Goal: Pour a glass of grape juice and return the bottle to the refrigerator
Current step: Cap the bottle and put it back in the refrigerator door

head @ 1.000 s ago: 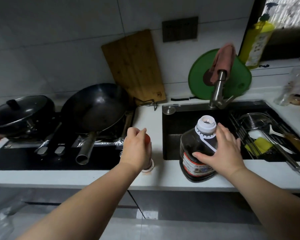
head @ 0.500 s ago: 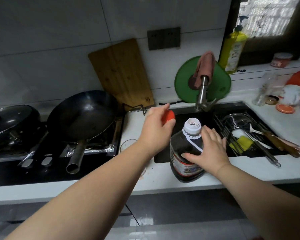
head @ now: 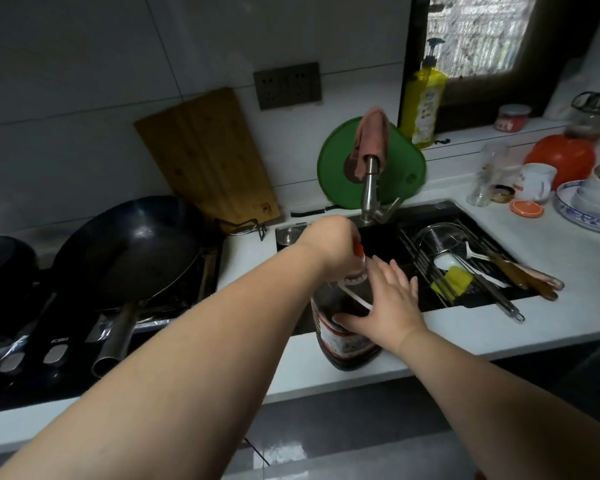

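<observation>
the white counter in front of the black sink is where the dark juice bottle is stood, upright, near the front edge. its body is gripped by the right hand, thumb on the label and fingers over the shoulder. the left hand, seen beside the open mouth half a second ago, is now brought down onto the neck, and the red cap is pinched in its fingers there. pouring is judged finished; the cap is to be screwed on before the bottle is carried to the refrigerator. the glass cannot be seen, likely hidden behind the left arm.
</observation>
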Motion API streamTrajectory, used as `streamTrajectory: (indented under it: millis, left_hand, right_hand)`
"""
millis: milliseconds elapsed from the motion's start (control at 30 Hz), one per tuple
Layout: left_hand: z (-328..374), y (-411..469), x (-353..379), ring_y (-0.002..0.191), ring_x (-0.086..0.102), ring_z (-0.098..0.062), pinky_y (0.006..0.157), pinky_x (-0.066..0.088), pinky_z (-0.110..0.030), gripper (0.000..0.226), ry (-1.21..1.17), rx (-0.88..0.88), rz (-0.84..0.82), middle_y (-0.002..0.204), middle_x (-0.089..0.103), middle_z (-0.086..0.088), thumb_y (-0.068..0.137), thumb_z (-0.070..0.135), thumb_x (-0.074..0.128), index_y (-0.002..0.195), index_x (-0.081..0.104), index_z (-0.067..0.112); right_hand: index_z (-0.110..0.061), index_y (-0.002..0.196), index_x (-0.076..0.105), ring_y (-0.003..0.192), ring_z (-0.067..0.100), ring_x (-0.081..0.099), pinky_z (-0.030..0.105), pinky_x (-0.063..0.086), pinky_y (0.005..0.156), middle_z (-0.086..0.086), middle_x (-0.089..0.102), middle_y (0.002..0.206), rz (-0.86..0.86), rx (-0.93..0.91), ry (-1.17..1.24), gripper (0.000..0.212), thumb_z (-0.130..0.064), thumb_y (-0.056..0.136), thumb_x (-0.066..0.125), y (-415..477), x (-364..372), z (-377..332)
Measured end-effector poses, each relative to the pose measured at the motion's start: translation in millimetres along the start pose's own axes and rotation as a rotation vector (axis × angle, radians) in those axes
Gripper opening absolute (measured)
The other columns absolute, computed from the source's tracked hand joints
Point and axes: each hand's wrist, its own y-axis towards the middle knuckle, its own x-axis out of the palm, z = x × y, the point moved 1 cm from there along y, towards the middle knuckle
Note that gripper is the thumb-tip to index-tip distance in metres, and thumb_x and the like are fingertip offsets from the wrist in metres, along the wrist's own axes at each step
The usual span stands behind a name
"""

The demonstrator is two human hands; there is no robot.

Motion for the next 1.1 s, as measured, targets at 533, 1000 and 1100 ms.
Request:
streamTrajectory:
  millis: [533,1000,1100]
  left_hand:
    - [-2.5,12.1,-5.2,0.077,0.061,-0.023,0.07,0.055,-0.035,0.032,0.251,0.056,-0.044,0.082,0.065,-0.002,0.082,0.046,0.057,0.094,0.07,0.019]
    - [-0.1,7.1,-11.5,0.107,0.053,-0.024,0.094,0.038,-0.041,0.031,0.264,0.184,-0.117,0.108,0.065,0.002,0.09,0.038,0.056,0.117,0.066,0.026]
    - [5.9,3.3,-7.0,0.115,0.041,-0.026,0.103,0.022,-0.056,0.044,0.366,0.03,0.008,0.097,0.053,0.004,0.087,0.063,0.049,0.108,0.064,0.027]
  right_hand:
    - [-0.035,0.139,0.04,0.148,0.031,0.013,0.058,0.008,0.117,0.0,0.04,0.15,0.058,0.248,0.302,0.088,-0.068,0.064,0.074,25.1,-12.4,-33.0]
    - [-0.036,0.133,0.041,0.15,0.029,0.004,0.058,-0.004,0.117,-0.009,0.037,0.152,0.059,0.22,0.333,0.069,-0.059,0.075,0.071,20.7,-3.4,-26.8]
    - [-0.036,0.137,0.042,0.15,0.026,0.0,0.057,-0.004,0.118,-0.01,0.031,0.156,0.046,0.232,0.333,0.072,-0.059,0.075,0.07,22.4,0.1,-27.2]
